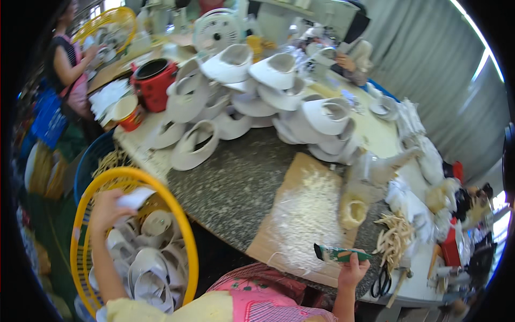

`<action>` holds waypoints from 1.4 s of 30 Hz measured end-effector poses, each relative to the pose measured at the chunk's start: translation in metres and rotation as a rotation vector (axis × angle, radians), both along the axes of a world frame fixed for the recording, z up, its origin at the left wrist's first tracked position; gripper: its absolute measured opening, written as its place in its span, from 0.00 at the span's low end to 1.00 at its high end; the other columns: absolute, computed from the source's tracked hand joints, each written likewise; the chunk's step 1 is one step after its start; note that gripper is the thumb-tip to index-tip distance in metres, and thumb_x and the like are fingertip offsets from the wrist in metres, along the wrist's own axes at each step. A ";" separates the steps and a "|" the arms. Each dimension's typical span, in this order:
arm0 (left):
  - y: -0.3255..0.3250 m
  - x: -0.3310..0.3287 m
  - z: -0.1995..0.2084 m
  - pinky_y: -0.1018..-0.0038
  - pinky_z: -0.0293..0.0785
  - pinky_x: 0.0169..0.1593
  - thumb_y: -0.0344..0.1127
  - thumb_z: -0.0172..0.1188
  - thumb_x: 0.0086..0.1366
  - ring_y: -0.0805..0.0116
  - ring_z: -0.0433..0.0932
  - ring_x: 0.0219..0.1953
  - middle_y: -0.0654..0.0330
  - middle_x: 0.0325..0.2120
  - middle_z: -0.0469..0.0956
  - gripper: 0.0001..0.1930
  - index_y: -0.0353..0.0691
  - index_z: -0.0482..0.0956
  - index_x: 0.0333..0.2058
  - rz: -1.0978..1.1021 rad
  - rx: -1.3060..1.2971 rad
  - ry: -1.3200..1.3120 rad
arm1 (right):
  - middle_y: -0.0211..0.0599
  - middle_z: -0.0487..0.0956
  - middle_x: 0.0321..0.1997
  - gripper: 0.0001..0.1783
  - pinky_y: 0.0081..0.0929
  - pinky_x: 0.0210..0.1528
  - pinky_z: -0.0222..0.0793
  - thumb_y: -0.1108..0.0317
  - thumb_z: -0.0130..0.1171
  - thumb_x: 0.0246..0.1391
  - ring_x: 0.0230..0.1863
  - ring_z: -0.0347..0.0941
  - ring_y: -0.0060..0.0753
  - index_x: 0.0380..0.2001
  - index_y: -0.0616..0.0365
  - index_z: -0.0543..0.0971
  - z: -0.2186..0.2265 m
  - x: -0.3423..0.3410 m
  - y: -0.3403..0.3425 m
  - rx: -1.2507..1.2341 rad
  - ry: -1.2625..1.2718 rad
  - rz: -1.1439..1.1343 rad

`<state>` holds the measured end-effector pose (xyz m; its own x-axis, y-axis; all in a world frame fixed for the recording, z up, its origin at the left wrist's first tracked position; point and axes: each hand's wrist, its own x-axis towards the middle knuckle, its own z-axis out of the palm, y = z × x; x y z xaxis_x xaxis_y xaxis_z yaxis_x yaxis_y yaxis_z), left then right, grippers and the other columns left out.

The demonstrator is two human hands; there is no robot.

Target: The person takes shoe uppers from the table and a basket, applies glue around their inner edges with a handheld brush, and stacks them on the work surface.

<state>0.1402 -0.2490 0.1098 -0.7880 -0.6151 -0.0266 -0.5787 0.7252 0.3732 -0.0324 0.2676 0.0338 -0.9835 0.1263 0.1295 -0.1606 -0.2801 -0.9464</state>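
Stacked white forms (pixel 320 124) crowd the table (pixel 230 174); right hand (pixel 351 271) grips brush (pixel 336 254), left hand (pixel 109 210) pinches white piece (pixel 136 198) above yellow basket (pixel 192 252).

In our left hand (pixel 109 210) we hold a white piece (pixel 135 198) over the near-left yellow basket (pixel 191 241), above white shoe-shaped parts (pixel 147 271); our right hand (pixel 351 270) grips a green-handled brush (pixel 343 255) over white-smeared cardboard (pixel 292 185) on the bench (pixel 214 185); farther off we see stacked white shoes (pixel 255 104), a red pot (pixel 154 91) to their left; scissors (pixel 381 283) lie near right.
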 end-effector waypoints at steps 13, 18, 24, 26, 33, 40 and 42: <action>0.166 -0.170 -0.020 0.67 0.66 0.49 0.46 0.66 0.38 0.57 0.70 0.41 0.55 0.35 0.73 0.28 0.37 0.73 0.39 -1.147 -0.465 0.575 | 0.35 0.73 0.21 0.04 0.19 0.20 0.62 0.76 0.54 0.47 0.18 0.67 0.23 0.25 0.68 0.74 0.004 -0.004 0.009 0.102 0.024 -0.003; 0.180 -0.230 0.008 0.65 0.68 0.47 0.35 0.63 0.48 0.54 0.70 0.43 0.56 0.36 0.75 0.15 0.37 0.74 0.35 -0.953 -0.192 0.832 | 0.35 0.74 0.20 0.05 0.18 0.20 0.63 0.75 0.56 0.46 0.18 0.67 0.22 0.25 0.67 0.73 -0.002 -0.010 0.020 -0.040 -0.094 -0.170; 0.213 -0.366 0.004 0.60 0.54 0.57 0.43 0.55 0.55 0.50 0.58 0.56 0.53 0.47 0.68 0.23 0.39 0.65 0.46 -0.929 -0.369 0.717 | 0.36 0.74 0.21 0.05 0.18 0.20 0.64 0.76 0.55 0.46 0.18 0.68 0.22 0.24 0.69 0.74 0.000 -0.008 0.003 0.119 -0.031 0.007; 0.214 -0.390 -0.001 0.56 0.50 0.59 0.47 0.54 0.55 0.50 0.53 0.59 0.52 0.50 0.66 0.26 0.40 0.62 0.48 -0.885 -0.394 0.602 | 0.37 0.74 0.20 0.04 0.18 0.21 0.65 0.78 0.55 0.45 0.18 0.69 0.22 0.23 0.70 0.75 0.006 -0.005 0.005 0.114 -0.066 -0.016; 0.202 -0.424 -0.015 0.51 0.48 0.58 0.54 0.52 0.54 0.50 0.47 0.61 0.50 0.50 0.66 0.33 0.39 0.58 0.52 -0.857 -0.347 0.541 | 0.22 0.68 0.16 0.05 0.15 0.17 0.47 0.75 0.52 0.51 0.15 0.55 0.11 0.24 0.62 0.77 0.022 -0.006 0.010 0.155 -0.087 -0.173; 0.190 -0.416 -0.002 0.76 0.60 0.50 0.44 0.48 0.60 0.70 0.69 0.45 0.58 0.37 0.74 0.19 0.37 0.66 0.45 -0.298 1.052 1.045 | 0.25 0.71 0.16 0.08 0.16 0.19 0.51 0.74 0.51 0.51 0.16 0.58 0.14 0.22 0.64 0.77 0.028 -0.011 -0.007 0.207 -0.092 -0.064; 0.191 -0.390 -0.004 0.76 0.61 0.50 0.41 0.51 0.59 0.72 0.70 0.43 0.60 0.37 0.75 0.17 0.38 0.68 0.43 -0.377 0.907 0.967 | 0.26 0.72 0.17 0.08 0.16 0.19 0.53 0.74 0.52 0.51 0.16 0.59 0.15 0.22 0.64 0.77 0.027 -0.012 -0.011 0.180 -0.085 -0.053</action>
<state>-0.2494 -0.0578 0.1061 -0.8358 -0.4242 0.3487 0.3547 0.0676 0.9325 -0.0444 0.2568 0.0604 -0.9844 0.1609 0.0715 -0.0880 -0.0980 -0.9913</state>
